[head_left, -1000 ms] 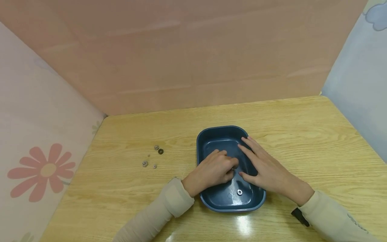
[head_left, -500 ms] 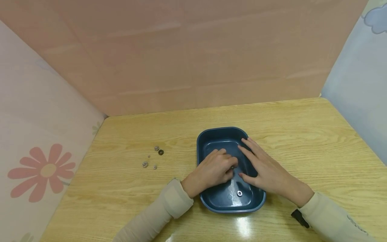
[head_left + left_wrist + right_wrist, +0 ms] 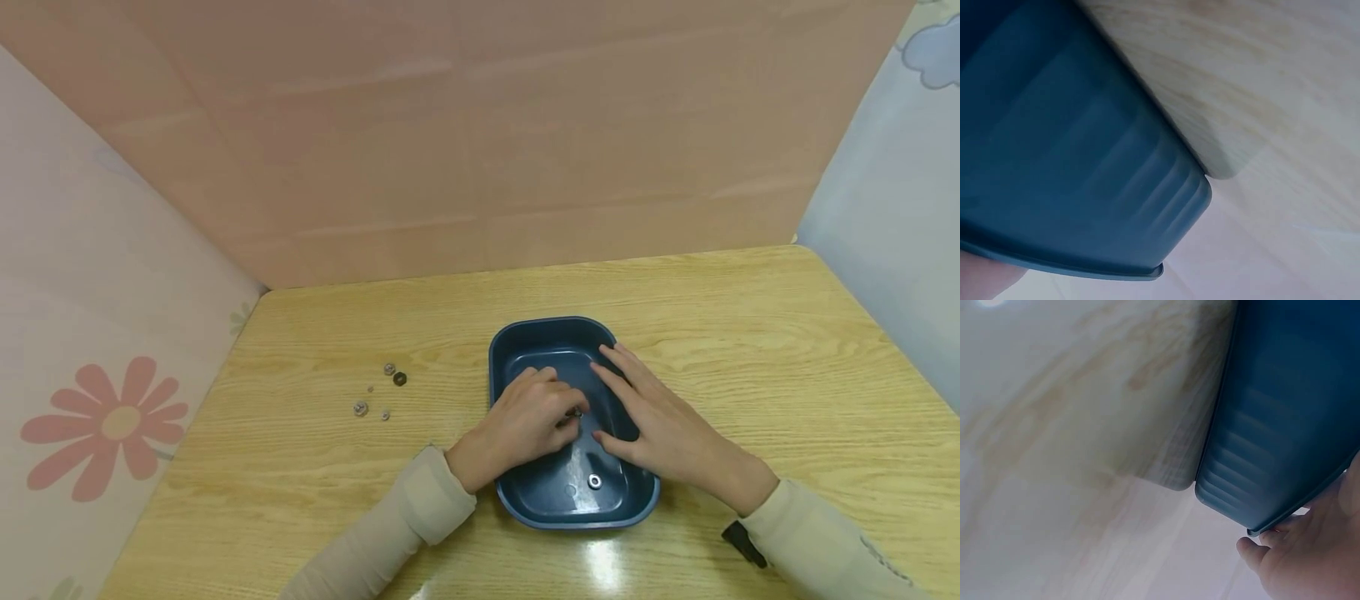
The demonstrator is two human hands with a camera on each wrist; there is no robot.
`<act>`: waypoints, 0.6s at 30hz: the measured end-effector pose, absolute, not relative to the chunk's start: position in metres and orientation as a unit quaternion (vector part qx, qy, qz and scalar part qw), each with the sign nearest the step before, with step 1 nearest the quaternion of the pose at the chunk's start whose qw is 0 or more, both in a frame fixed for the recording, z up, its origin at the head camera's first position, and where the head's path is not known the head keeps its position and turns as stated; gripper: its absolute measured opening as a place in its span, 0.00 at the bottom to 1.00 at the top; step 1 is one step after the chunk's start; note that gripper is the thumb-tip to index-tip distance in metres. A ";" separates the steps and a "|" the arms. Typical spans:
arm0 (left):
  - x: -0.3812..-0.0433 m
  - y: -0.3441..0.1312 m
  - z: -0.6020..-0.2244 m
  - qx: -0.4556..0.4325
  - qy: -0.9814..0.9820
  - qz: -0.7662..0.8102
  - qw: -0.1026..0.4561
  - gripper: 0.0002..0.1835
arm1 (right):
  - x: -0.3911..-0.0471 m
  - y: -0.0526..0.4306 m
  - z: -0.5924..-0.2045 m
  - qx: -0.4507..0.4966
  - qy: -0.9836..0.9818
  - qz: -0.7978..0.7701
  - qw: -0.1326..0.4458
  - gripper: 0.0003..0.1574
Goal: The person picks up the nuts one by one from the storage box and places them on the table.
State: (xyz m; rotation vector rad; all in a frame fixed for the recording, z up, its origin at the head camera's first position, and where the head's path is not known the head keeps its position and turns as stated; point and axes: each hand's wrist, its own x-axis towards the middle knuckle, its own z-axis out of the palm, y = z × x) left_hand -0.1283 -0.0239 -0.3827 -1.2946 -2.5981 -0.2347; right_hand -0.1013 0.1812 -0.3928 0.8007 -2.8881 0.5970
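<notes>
In the head view, my left hand [image 3: 528, 419] reaches over the left rim into a dark blue plastic tray [image 3: 573, 525]. Its thumb and curled index finger pinch a small shiny metal piece [image 3: 574, 412], mostly hidden by the fingers. A ring-shaped metal nut [image 3: 595, 482] lies on the tray floor near the front. Across the right rim lies my right hand [image 3: 663, 425], fingers spread and relaxed over the inside, with nothing held. The wrist views show mostly the tray's outer walls [image 3: 1085, 156], plus part of my right hand [image 3: 1316, 550] at the rim.
Left of the tray, several small nuts lie on the wood-grain table [image 3: 750, 333]: a black nut [image 3: 400, 378], silver nuts such as the larger one [image 3: 361, 408], and a tiny piece [image 3: 371, 389]. A pinkish-brown panel [image 3: 480, 167] stands behind, with pale side walls.
My left hand has shifted slightly left, its index finger drawn back so more of the metal piece shows. My right hand keeps its place. The view has tilted up slightly.
</notes>
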 end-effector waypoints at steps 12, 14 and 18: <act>-0.126 -0.030 -0.379 -0.436 -0.887 -0.095 0.120 0.08 | -0.102 0.182 -0.392 0.262 -0.945 0.192 0.033 0.51; -0.126 -0.032 -0.378 -0.434 -0.887 -0.095 0.124 0.08 | -0.102 0.182 -0.392 0.260 -0.946 0.191 0.032 0.52; -0.126 -0.038 -0.376 -0.430 -0.888 -0.103 0.130 0.07 | -0.102 0.182 -0.392 0.261 -0.946 0.190 0.037 0.52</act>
